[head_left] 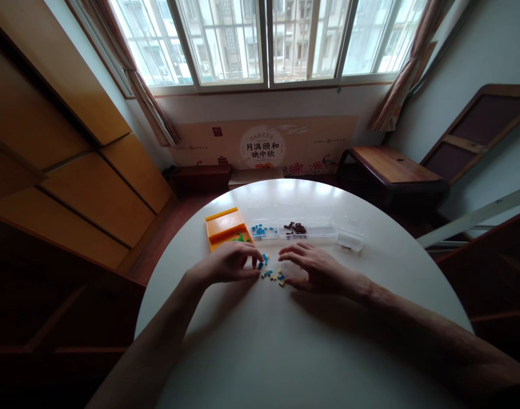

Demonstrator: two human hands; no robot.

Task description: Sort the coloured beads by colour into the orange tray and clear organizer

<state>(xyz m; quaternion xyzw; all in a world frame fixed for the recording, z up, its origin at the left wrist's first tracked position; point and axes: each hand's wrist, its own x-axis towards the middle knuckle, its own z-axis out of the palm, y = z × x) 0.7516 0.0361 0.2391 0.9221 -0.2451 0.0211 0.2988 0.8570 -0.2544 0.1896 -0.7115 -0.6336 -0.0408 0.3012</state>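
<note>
Small blue and pale yellow building bricks (268, 275) lie loose on the white table between my two hands. My left hand (232, 262) is on their left, thumb and fingers curved and apart. A blue brick (260, 265) is right at its fingertips; whether they touch it I cannot tell. Another blue brick (265, 258) lies just beyond. From the right, my right hand (313, 268) reaches in with spread fingers and nothing visible in them. Its thumb is beside a few yellow and blue bricks (281, 277).
An orange tray (223, 224) with green bricks stands behind my left hand. A clear divided box (322, 229) holds blue bricks (260, 230) and dark brown bricks (296, 228). A small clear container (349, 240) stands at its right end. The round table's edge (281, 182) curves behind them.
</note>
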